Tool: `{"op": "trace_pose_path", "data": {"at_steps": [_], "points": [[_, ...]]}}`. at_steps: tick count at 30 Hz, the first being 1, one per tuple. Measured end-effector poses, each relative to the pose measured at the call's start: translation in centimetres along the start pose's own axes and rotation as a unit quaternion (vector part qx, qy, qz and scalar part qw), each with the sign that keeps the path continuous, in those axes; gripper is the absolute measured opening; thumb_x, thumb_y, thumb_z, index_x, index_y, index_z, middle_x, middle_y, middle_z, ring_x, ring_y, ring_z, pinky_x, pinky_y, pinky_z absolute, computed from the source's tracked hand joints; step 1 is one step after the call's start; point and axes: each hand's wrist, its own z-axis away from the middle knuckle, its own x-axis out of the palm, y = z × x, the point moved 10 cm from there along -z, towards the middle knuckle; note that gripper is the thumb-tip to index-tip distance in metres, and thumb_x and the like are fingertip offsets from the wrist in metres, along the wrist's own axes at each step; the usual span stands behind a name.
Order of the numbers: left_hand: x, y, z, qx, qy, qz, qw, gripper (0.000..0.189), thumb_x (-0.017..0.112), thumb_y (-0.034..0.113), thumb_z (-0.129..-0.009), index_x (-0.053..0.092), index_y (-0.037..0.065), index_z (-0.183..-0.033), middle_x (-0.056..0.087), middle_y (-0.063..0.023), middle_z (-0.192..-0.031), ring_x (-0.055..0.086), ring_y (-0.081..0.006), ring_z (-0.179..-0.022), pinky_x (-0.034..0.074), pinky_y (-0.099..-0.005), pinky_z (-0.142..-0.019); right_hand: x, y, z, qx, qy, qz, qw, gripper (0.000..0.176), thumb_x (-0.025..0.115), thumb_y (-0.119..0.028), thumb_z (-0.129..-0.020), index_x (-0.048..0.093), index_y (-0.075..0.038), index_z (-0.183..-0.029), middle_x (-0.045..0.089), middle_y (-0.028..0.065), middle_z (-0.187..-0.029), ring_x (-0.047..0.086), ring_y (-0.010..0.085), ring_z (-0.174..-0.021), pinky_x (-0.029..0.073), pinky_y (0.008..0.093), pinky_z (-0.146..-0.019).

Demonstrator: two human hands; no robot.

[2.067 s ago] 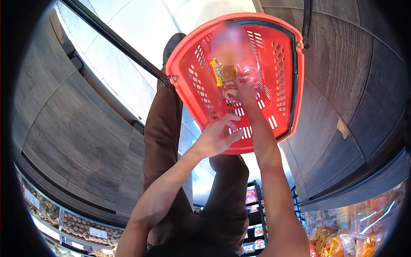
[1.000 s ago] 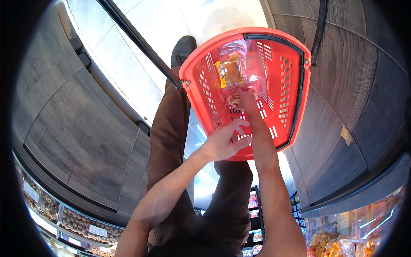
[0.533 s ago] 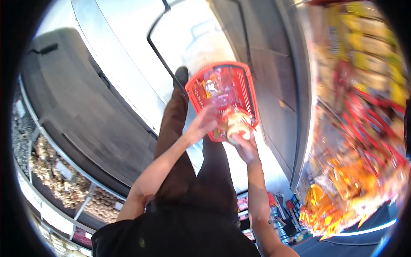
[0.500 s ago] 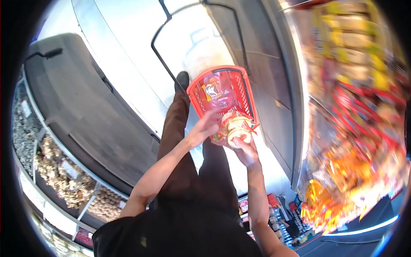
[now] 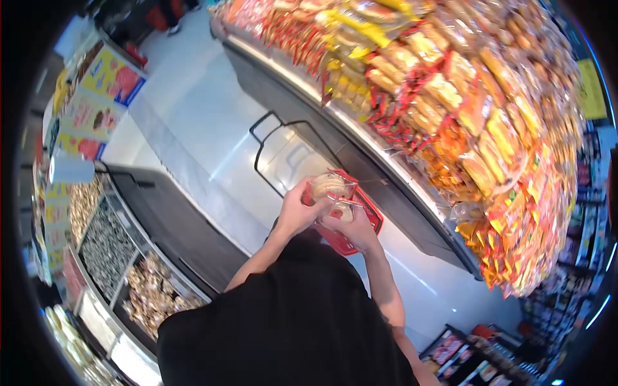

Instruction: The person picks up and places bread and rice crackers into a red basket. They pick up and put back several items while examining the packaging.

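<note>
Head view: I see the left hand [image 5: 296, 213] and right hand [image 5: 355, 230] closed around a clear crinkly plastic packet of pale round buns [image 5: 329, 186], held between the fingertips above the red plastic basket [image 5: 373, 217]. It is likely light, soft and slippery, so grip the edges.

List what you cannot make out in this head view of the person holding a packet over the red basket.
- Print on the packet: too small and blurred in the head view.
- Inside of the red basket: hidden by the left hand, the right hand and the packet.
- Labels on the shelf packets: smeared by blur and lens warp.
- Right fingers: hidden under the packet.
</note>
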Motion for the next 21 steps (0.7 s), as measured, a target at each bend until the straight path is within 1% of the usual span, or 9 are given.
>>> {"op": "trace_pose_path", "data": {"at_steps": [1,4,9,12,13,16,17,18,21], "points": [[-0.3,1.5,-0.5,0.007,0.024,-0.014,1.000,0.038,0.079,0.016,-0.081,0.060,0.000,-0.110,0.069,-0.0046,-0.097,0.065,-0.0103,-0.087,0.053,-0.0258,-0.078,-0.4,-1.2,0.3,-0.059,0.048,-0.022,0.997,0.047,0.079,-0.009,-0.078,0.060,-0.002,-0.120,0.067,0.0056,-0.106,0.066,0.0133,-0.093,0.054,0.0296,-0.083],[0.6,3.1,-2.8,0.026,-0.056,-0.118,0.991,0.035,0.080,0.019,-0.082,0.063,0.001,-0.107,0.069,-0.0042,-0.094,0.065,-0.0095,-0.084,0.053,-0.0264,-0.076,-1.0,-2.6,1.1,-0.113,0.113,-0.072,0.985,0.046,0.080,-0.008,-0.078,0.060,-0.001,-0.119,0.068,0.0064,-0.106,0.066,0.0140,-0.092,0.054,0.0291,-0.081],[0.6,6.3,-6.2,0.047,-0.138,-0.165,0.975,0.033,0.082,0.023,-0.079,0.067,0.001,-0.099,0.069,-0.0035,-0.082,0.062,-0.0074,-0.076,0.051,-0.0263,-0.071,-0.8,-4.2,0.8,-0.063,0.148,-0.091,0.983,0.048,0.080,-0.009,-0.079,0.059,0.000,-0.122,0.067,0.0073,-0.109,0.066,0.0160,-0.097,0.054,0.0313,-0.087],[-2.2,7.2,-9.2,0.045,-0.171,-0.142,0.974,0.046,0.083,0.034,-0.075,0.070,0.003,-0.105,0.070,-0.0084,-0.084,0.063,-0.0134,-0.075,0.052,-0.0307,-0.070,0.3,-6.3,-1.6,-0.058,0.192,-0.099,0.975,0.048,0.081,-0.009,-0.077,0.061,0.000,-0.120,0.068,0.0077,-0.108,0.066,0.0154,-0.095,0.054,0.0309,-0.085],[-4.0,7.2,-10.6,0.055,-0.157,-0.148,0.975,0.045,0.083,0.034,-0.075,0.068,0.003,-0.104,0.069,-0.0072,-0.085,0.063,-0.0124,-0.076,0.051,-0.0304,-0.070,0.5,-6.4,-3.1,-0.056,0.201,-0.047,0.977,0.046,0.082,-0.010,-0.076,0.063,0.001,-0.117,0.069,0.0083,-0.106,0.066,0.0155,-0.093,0.054,0.0307,-0.085],[-9.0,8.9,-14.5,0.053,-0.179,-0.143,0.972,0.045,0.084,0.033,-0.075,0.064,0.003,-0.103,0.067,-0.0054,-0.087,0.062,-0.0108,-0.078,0.051,-0.0290,-0.071,3.6,-9.1,-7.0,-0.049,0.223,-0.130,0.965,0.046,0.083,-0.011,-0.074,0.064,0.002,-0.115,0.070,0.0088,-0.104,0.067,0.0156,-0.092,0.054,0.0306,-0.084],[-10.4,10.0,-15.7,0.064,-0.191,-0.129,0.971,0.046,0.084,0.031,-0.076,0.060,0.003,-0.103,0.064,-0.0034,-0.086,0.060,-0.0086,-0.078,0.050,-0.0274,-0.071,4.7,-9.7,-8.3,-0.053,0.244,-0.106,0.962,0.045,0.081,-0.007,-0.076,0.063,0.002,-0.116,0.070,0.0094,-0.105,0.067,0.0166,-0.092,0.055,0.0322,-0.085],[-11.5,10.1,-16.8,0.026,-0.221,-0.079,0.972,0.047,0.082,0.018,-0.078,0.057,0.002,-0.115,0.066,-0.0047,-0.100,0.061,-0.0101,-0.089,0.051,-0.0283,-0.080,6.2,-10.8,-9.4,-0.052,0.253,-0.109,0.960,0.045,0.081,-0.007,-0.076,0.063,0.002,-0.116,0.070,0.0094,-0.105,0.067,0.0166,-0.092,0.055,0.0322,-0.085],[-13.4,13.3,-19.3,-0.013,-0.257,-0.055,0.965,0.051,0.083,0.016,-0.076,0.056,0.001,-0.116,0.065,-0.0049,-0.104,0.061,-0.0106,-0.092,0.051,-0.0288,-0.083,10.0,-13.8,-12.3,-0.132,0.238,-0.291,0.917,0.045,0.075,0.001,-0.081,0.059,0.002,-0.123,0.067,0.0102,-0.111,0.066,0.0200,-0.099,0.055,0.0350,-0.089]]}}
